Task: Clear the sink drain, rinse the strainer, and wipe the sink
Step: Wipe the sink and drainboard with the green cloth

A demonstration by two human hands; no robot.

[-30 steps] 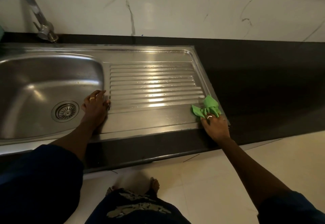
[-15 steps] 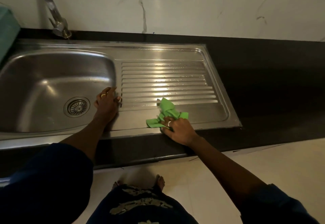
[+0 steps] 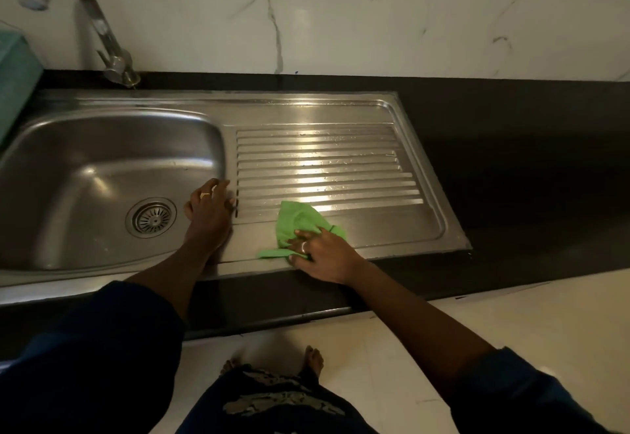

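A teal block (image 3: 15, 75) at nine o'clock is cut off by the frame edge, and what it is cannot be told. The curved metal tap (image 3: 99, 27) at eleven o'clock is blurred at its spout. Part of the crumpled green cloth (image 3: 296, 222) is hidden under the right hand (image 3: 324, 253), and both forearms run down into dark blue sleeves (image 3: 85, 365) that fill the lower corners. Two bare feet (image 3: 313, 362) are half covered by dark patterned clothing at six o'clock.

The left hand (image 3: 209, 212) rests flat, fingers relaxed, on the ridge between basin and drainboard, with a ring on one finger. The right hand, also ringed, grips the green cloth with bent fingers and presses it on the smooth front strip of the drainboard, at five o'clock from the left hand and just beside it.

The stainless steel sink (image 3: 102, 160) has a rounded basin towards nine o'clock and a ribbed drainboard (image 3: 324, 174) towards three o'clock, with droplets glinting on the ribs. The round slotted metal strainer (image 3: 151, 218) sits in the drain, at nine o'clock from the left hand. A glossy black bench (image 3: 528, 160) surrounds the sink; behind it, at twelve o'clock, rises a white wall with grey marble veins (image 3: 341, 7). Pale glossy floor tiles (image 3: 511, 314) lie at four o'clock.
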